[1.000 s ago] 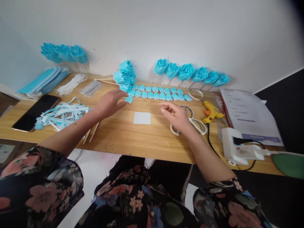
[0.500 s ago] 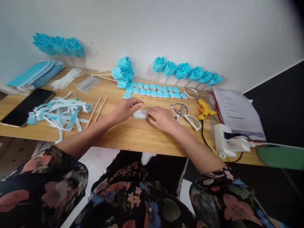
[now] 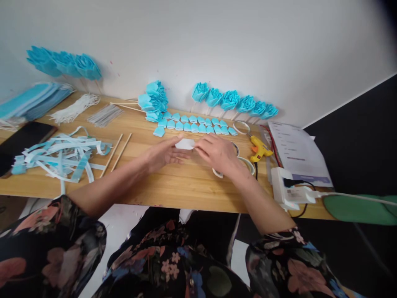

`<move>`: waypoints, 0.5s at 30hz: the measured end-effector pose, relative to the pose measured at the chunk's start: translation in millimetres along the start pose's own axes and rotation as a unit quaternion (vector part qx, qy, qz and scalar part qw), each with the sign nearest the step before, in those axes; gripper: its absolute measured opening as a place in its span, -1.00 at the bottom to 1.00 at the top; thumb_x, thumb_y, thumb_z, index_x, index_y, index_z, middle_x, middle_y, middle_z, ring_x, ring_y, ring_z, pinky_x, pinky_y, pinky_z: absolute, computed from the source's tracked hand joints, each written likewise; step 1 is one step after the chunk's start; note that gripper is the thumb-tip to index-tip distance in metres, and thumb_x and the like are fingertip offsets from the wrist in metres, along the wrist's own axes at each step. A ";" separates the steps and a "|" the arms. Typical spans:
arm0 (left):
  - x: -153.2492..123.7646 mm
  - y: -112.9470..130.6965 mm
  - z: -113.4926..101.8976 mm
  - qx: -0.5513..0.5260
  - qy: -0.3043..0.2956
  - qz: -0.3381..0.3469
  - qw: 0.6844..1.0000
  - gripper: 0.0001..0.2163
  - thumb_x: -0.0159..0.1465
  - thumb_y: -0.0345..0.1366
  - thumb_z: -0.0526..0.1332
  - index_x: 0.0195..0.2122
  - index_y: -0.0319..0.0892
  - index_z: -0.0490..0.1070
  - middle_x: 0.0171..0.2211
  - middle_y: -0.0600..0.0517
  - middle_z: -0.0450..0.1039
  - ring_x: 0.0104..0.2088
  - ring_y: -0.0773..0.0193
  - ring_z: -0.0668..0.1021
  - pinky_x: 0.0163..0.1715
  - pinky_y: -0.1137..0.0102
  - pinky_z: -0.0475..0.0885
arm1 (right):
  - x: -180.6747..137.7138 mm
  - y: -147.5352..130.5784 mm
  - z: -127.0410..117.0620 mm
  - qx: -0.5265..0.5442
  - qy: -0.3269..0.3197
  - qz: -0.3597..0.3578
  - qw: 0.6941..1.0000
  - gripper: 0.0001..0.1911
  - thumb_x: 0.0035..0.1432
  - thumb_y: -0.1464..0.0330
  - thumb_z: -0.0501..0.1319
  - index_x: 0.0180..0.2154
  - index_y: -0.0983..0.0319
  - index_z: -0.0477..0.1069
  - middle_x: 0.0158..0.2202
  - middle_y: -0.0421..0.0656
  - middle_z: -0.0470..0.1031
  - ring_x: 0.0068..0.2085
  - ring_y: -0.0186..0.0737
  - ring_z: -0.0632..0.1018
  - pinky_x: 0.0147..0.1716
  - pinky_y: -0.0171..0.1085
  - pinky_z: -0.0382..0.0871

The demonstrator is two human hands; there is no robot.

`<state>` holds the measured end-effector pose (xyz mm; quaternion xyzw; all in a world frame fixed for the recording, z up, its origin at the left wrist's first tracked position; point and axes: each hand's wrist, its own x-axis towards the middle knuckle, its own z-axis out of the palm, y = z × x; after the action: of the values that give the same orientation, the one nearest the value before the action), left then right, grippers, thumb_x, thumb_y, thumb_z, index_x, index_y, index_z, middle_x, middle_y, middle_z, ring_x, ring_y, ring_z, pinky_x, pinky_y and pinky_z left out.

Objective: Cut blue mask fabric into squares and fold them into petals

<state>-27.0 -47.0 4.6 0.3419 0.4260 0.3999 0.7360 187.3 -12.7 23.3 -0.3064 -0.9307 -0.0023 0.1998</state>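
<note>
A small white square piece (image 3: 185, 143) is lifted just above the wooden table (image 3: 173, 186), pinched between both hands. My left hand (image 3: 163, 153) grips its left edge with thumb and fingers; my right hand (image 3: 217, 152) pinches its right edge. Just beyond them lie two rows of folded blue petals (image 3: 195, 124), with one loose petal (image 3: 159, 131) at the left end. White-handled scissors (image 3: 245, 162) lie partly hidden under my right hand.
Blue paper roses (image 3: 232, 100) lean on the wall. A yellow glue gun (image 3: 259, 149), a tape ring (image 3: 241, 126), papers (image 3: 294, 151) and a white power strip (image 3: 287, 190) sit at the right. Blue-white strips (image 3: 58, 153), two wooden sticks (image 3: 116, 151), a phone (image 3: 21, 138) and masks (image 3: 31, 99) lie left.
Both hands came together over the white piece and lifted it off the table. The left hand left the blue petals; the right hand moved left from the scissors.
</note>
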 end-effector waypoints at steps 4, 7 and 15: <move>6.8 2.2 7.8 -0.028 0.033 0.068 0.997 -0.81 0.20 -0.39 0.32 -0.16 -0.28 0.53 -0.11 -0.17 0.61 -0.23 0.17 0.64 -0.31 0.35 0.55 | -1.6 5.3 -1.8 0.103 0.062 0.054 0.991 -0.71 0.35 0.20 0.14 -0.01 0.16 0.49 -0.12 -0.06 0.59 -0.09 -0.08 0.53 -0.08 -0.10 0.39; 8.5 4.7 14.3 0.018 0.033 0.098 0.994 -0.81 0.22 -0.39 0.30 -0.15 -0.31 0.55 -0.13 -0.16 0.61 -0.23 0.20 0.63 -0.33 0.37 0.56 | 0.5 15.2 -1.8 0.242 0.096 0.176 0.949 -0.61 0.34 0.14 0.11 0.10 0.13 0.43 -0.06 -0.08 0.58 -0.07 -0.13 0.55 -0.13 -0.14 0.43; 26.0 -0.1 23.5 0.129 0.029 0.130 0.983 -0.87 0.19 -0.35 0.32 -0.29 -0.31 0.57 -0.38 -0.05 0.62 -0.39 0.28 0.59 -0.38 0.40 0.52 | 16.3 11.5 17.6 0.361 0.112 0.273 0.884 -0.71 0.09 0.11 0.30 -0.36 0.21 0.48 -0.46 -0.24 0.47 -0.48 -0.36 0.38 -0.50 -0.34 0.24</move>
<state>2.5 -27.9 4.7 0.4750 0.4469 0.4437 0.6146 175.3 8.1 11.8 -0.4527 -0.7180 0.3547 0.3921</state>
